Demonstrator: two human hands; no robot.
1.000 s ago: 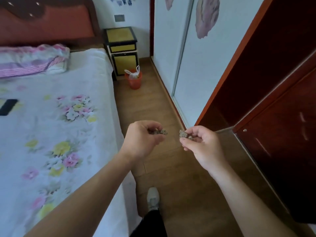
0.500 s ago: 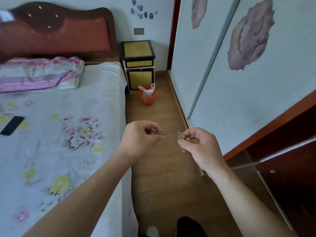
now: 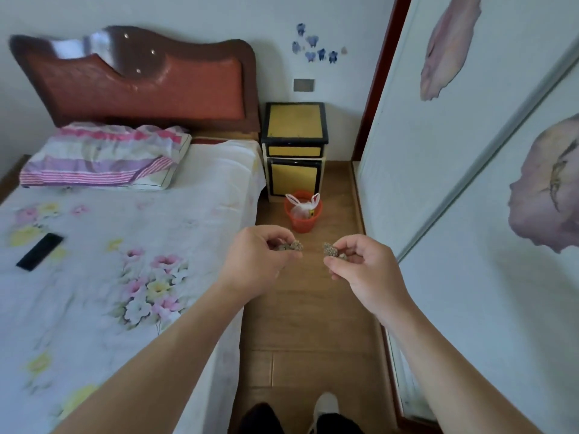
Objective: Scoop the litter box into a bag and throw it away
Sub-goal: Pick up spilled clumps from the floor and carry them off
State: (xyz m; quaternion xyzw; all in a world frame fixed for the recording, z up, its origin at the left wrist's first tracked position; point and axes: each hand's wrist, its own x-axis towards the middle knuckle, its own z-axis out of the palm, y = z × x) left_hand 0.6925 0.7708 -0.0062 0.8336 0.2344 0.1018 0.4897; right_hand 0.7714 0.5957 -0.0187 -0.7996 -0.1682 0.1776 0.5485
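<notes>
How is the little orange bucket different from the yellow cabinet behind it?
The orange bucket is round; the yellow cabinet is boxy. The bucket is low; the cabinet stands taller. The bucket is open on top with a white bag in it; the cabinet is closed and has black edges. Both stand on the wooden floor beside the bed.

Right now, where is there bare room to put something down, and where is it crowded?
The floor strip between the bed and the wardrobe doors is bare up to the orange bin. The bed right of the phone, below the pillow, is bare too. Crowded: the bin fills the spot before the nightstand.
</notes>
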